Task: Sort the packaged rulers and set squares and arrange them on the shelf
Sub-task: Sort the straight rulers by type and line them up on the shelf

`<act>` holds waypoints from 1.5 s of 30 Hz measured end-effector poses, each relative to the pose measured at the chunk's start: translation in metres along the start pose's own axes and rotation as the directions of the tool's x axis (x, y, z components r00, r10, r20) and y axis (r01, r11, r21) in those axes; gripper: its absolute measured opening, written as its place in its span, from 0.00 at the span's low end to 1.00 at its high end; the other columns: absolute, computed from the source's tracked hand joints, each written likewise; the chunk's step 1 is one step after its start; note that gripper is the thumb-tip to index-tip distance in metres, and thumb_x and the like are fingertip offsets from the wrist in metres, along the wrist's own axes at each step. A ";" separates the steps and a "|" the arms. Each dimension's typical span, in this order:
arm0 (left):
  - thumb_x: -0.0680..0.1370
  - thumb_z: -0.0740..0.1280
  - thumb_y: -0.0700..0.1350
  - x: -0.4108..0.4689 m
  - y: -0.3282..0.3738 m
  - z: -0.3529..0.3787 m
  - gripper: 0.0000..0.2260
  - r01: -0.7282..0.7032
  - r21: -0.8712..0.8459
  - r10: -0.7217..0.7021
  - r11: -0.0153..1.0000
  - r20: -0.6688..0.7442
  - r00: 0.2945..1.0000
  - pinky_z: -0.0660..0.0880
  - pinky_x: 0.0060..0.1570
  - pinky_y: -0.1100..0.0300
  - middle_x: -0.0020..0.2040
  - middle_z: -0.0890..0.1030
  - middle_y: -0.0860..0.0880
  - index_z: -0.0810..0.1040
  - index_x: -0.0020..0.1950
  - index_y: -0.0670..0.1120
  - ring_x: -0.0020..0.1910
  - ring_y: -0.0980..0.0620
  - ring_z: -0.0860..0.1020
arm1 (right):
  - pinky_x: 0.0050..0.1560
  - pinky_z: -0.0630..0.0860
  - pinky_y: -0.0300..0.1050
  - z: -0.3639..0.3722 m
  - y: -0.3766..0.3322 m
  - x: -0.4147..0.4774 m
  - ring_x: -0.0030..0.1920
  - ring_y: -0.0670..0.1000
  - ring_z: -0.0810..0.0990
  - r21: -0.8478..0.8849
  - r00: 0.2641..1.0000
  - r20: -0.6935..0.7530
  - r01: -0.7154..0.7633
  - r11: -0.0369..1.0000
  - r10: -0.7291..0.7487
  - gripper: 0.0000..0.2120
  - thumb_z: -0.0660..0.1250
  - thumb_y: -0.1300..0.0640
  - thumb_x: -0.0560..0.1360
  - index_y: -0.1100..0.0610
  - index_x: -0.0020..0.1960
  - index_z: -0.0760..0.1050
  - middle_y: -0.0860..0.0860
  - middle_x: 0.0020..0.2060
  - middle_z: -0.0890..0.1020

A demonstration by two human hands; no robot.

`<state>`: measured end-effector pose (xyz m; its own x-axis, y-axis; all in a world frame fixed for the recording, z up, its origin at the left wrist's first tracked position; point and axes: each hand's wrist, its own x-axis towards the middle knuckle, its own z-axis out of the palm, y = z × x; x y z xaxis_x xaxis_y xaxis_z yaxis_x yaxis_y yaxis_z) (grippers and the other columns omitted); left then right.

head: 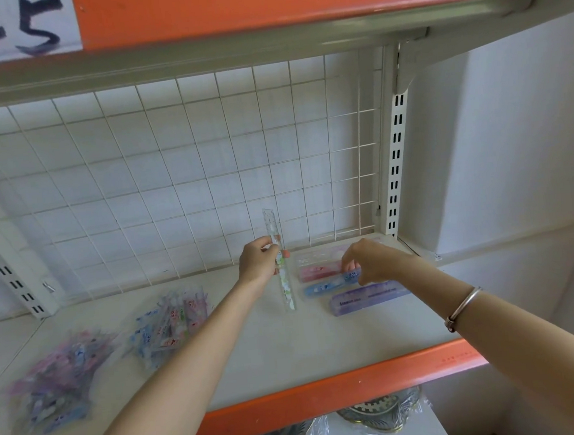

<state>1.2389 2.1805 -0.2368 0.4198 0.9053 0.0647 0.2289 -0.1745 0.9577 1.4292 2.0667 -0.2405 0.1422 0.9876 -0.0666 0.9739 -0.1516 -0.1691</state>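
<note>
A person's left hand (258,259) is gripping a clear, green-printed ruler (281,269) upright above the shelf (289,347), while the right hand (368,260) is pinching a blue packaged ruler (322,287) lying between a pink pack (317,272) and a purple pack (367,298).

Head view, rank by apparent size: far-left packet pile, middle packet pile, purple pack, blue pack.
1. far-left packet pile, though nearest the camera
2. middle packet pile
3. purple pack
4. blue pack, partly under the right hand, so unsure
</note>
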 end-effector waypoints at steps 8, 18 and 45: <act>0.79 0.59 0.40 -0.004 -0.003 -0.003 0.12 -0.156 0.280 0.142 0.947 0.069 0.987 0.74 0.41 0.54 0.41 0.83 0.51 0.80 0.56 0.46 0.39 0.48 0.73 | 0.54 0.75 0.39 0.007 0.005 0.007 0.51 0.49 0.78 0.020 1.000 0.000 0.003 1.000 -0.003 0.18 0.68 0.68 0.69 0.56 0.56 0.80 0.52 0.53 0.81; 0.79 0.60 0.39 -0.008 0.000 0.001 0.11 -0.146 0.214 0.122 0.966 0.125 0.985 0.71 0.41 0.59 0.39 0.83 0.53 0.79 0.57 0.47 0.41 0.48 0.72 | 0.56 0.76 0.43 0.010 0.010 0.006 0.52 0.50 0.78 0.004 1.000 0.015 -0.021 1.000 0.021 0.18 0.67 0.67 0.70 0.55 0.58 0.80 0.51 0.54 0.82; 0.76 0.70 0.39 -0.016 0.014 0.014 0.12 -0.005 -0.318 0.060 0.948 0.165 0.984 0.79 0.44 0.67 0.47 0.84 0.45 0.79 0.59 0.42 0.46 0.53 0.82 | 0.46 0.80 0.40 -0.006 -0.055 -0.006 0.36 0.48 0.79 0.841 0.990 -0.067 -0.013 0.541 0.128 0.05 0.72 0.61 0.72 0.63 0.45 0.82 0.57 0.36 0.82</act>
<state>1.2478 2.1583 -0.2286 0.5722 0.8167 0.0749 -0.0641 -0.0465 0.9969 1.3758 2.0694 -0.2248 0.2770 0.9606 -0.0220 0.3763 -0.1296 -0.9174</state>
